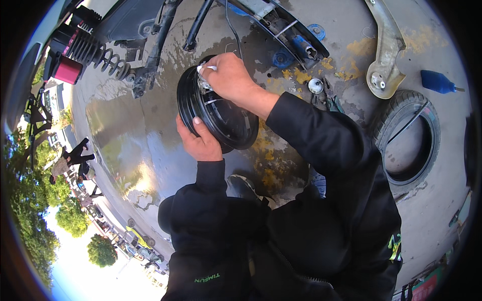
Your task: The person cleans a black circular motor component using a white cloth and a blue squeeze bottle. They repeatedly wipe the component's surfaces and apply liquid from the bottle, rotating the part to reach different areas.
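A black wheel rim (182, 98) is tilted above the wet floor in front of me. My left hand (202, 141) grips its near left edge, thumb on top and fingers around the outer side. At the rim's upper edge, my right hand (230, 79) pinches a crumpled white piece (202, 70), which looks like a cloth or tissue. That white piece touches the rim near a pale, smeared patch (205, 87). My right forearm crosses over part of the rim, and my right fingertips are partly hidden.
To the right lies a tyre (433, 150) with a thin rod (408, 122) across it. Near it are a blue bottle (437, 81) and a pale vehicle panel (384, 49). A small metal cup (315, 85) stands beyond my right arm. Vehicle parts with a coil-spring shock absorber (99, 56) overhang the upper left.
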### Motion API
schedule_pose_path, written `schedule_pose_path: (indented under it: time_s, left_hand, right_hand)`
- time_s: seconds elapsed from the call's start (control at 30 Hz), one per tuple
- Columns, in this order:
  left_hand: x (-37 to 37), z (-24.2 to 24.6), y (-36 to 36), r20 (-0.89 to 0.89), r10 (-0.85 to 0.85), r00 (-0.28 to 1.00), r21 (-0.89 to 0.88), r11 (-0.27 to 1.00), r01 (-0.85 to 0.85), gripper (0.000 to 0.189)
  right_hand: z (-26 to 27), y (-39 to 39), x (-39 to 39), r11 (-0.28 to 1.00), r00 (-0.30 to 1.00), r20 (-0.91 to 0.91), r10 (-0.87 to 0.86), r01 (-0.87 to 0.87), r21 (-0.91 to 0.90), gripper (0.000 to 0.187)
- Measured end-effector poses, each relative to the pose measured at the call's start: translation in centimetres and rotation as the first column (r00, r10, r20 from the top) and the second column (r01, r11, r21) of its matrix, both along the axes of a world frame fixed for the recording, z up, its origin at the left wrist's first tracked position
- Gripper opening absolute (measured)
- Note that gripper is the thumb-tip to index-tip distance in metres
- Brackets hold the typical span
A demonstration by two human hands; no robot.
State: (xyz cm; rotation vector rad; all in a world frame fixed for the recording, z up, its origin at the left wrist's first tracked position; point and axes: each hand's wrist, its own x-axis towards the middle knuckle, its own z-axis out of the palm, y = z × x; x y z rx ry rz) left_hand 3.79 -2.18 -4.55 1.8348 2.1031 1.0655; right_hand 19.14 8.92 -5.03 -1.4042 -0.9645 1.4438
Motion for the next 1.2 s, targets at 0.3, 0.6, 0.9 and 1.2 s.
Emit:
schedule_pose_path:
  time_s: [0.3, 0.6, 0.9, 1.2]
  left_hand:
    - [-0.6, -0.5, 0.4, -0.071, -0.040, 0.997, 0.017, 0.999, 0.042, 0.051]
    - [0.4, 0.7, 1.2, 0.004, -0.064, 0.998, -0.042, 0.997, 0.065, 0.052]
    - [0.4, 0.6, 0.8, 0.274, -0.023, 0.962, -0.068, 0.997, 0.044, 0.049]
    - [0.4, 0.6, -0.2, 0.019, -0.025, 1.000, -0.005, 1.000, 0.025, 0.049]
  right_hand:
    - [-0.8, 3.0, -0.5, 0.982, 0.994, 0.051, -0.100, 0.107, -0.156, 0.023]
    - [-3.6, 5.6, 1.0, 0.910, 0.987, -0.020, -0.161, 0.140, -0.389, 0.027]
    - [2.1, -6.0, -0.7, 0.943, 0.993, 0.021, -0.113, 0.101, 0.316, 0.015]
    - [-2.7, 4.3, 0.2, 1.000, 0.925, 0.380, 0.019, -0.012, -0.020, 0.023]
